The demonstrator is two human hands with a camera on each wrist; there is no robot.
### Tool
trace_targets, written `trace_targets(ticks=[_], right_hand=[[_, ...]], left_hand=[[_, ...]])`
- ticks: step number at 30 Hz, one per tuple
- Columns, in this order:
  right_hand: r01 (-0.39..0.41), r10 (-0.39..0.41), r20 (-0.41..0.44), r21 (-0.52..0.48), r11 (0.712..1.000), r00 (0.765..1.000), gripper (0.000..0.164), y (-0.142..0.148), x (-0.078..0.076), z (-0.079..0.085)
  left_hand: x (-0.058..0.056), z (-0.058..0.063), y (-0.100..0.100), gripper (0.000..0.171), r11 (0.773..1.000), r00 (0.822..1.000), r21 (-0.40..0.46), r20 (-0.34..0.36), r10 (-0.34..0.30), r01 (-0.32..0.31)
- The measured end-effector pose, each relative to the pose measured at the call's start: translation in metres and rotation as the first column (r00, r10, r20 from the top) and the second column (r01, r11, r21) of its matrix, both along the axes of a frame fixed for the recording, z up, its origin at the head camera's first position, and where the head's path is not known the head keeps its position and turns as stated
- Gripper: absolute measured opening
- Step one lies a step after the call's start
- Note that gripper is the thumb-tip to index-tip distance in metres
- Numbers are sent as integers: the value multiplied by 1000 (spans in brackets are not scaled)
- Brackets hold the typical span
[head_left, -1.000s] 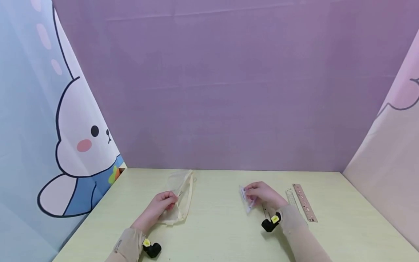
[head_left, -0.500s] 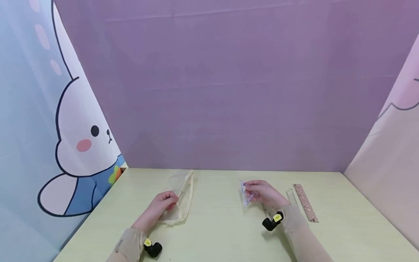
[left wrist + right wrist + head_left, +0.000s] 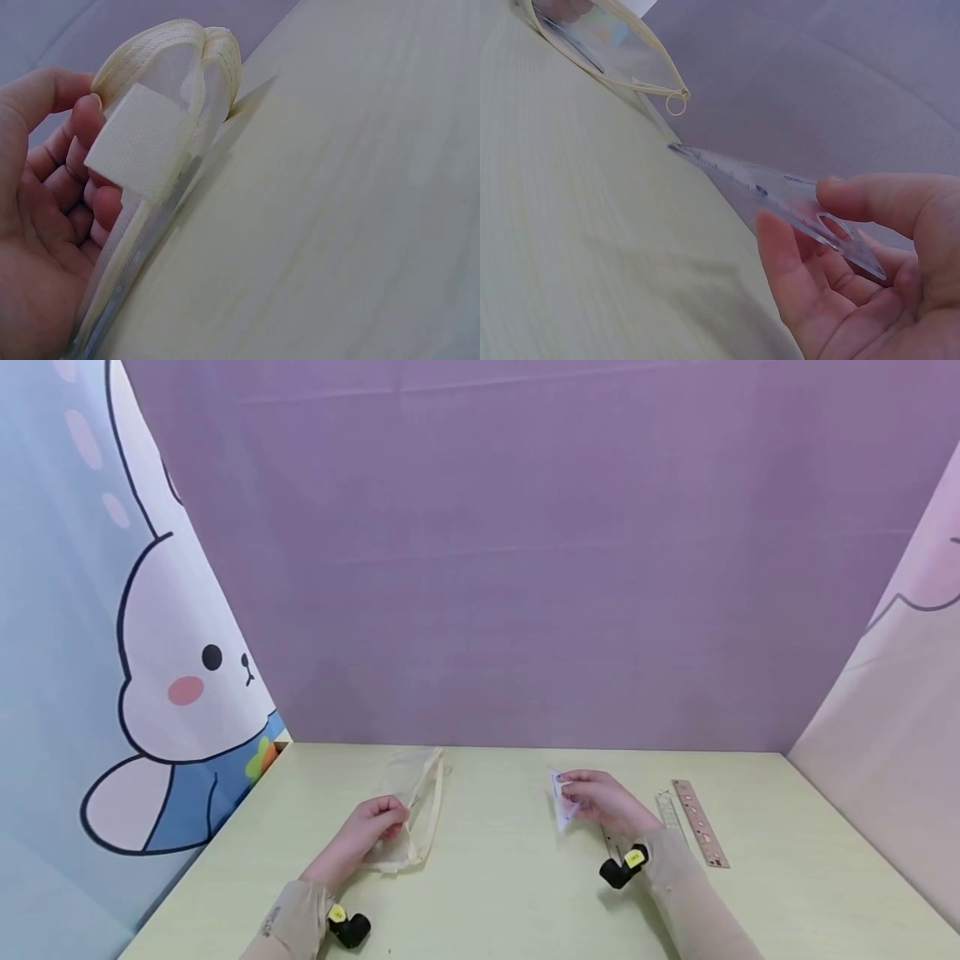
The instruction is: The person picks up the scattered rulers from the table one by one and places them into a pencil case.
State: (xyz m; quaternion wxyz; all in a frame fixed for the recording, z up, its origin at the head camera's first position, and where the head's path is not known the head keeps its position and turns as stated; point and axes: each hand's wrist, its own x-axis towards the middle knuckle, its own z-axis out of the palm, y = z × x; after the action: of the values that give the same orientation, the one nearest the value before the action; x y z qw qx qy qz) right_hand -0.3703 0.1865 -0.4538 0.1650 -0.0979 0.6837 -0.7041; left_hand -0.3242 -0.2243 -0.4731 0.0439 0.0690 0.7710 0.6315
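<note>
At the left, my left hand (image 3: 377, 820) pinches the edge of a clear zip pouch (image 3: 426, 827) with cream trim, thumb against forefinger. In the left wrist view the pouch's mouth gapes open, and a cream fabric tab (image 3: 142, 141) sits on its near edge. My right hand (image 3: 606, 803) grips a clear triangular set square (image 3: 750, 180) between thumb and fingers, above the table. One corner of the set square points toward the pouch, which shows its zip pull ring (image 3: 676, 103) in the right wrist view. Something thin and dark lies inside the pouch.
Right of my right hand, a pink ruler (image 3: 701, 824) with cut-outs lies on the pale table (image 3: 495, 893), beside a clear ruler (image 3: 667, 810). Another ruler-like piece (image 3: 611, 842) is partly hidden under my right wrist. A purple cloth backdrop (image 3: 525, 568) rises behind the table.
My right hand has lifted the set square slightly and turned it, so its lower corner sits higher. The left hand stays in place on the pouch.
</note>
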Motion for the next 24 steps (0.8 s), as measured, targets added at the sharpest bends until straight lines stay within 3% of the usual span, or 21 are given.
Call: trace_targets(ticks=[8, 18, 24], right_hand=[[19, -19, -12, -9, 1000, 1000, 25, -5, -3, -3], [36, -36, 10, -30, 999, 999, 34, -9, -2, -8], [46, -45, 22, -55, 997, 999, 30, -10, 0, -8]], left_hand=[[0, -1, -3, 21, 1000, 1000, -7, 24, 12, -12], [1, -4, -3, 22, 1000, 1000, 0, -10, -5, 5], [0, -4, -1, 23, 1000, 1000, -7, -25, -19, 19]])
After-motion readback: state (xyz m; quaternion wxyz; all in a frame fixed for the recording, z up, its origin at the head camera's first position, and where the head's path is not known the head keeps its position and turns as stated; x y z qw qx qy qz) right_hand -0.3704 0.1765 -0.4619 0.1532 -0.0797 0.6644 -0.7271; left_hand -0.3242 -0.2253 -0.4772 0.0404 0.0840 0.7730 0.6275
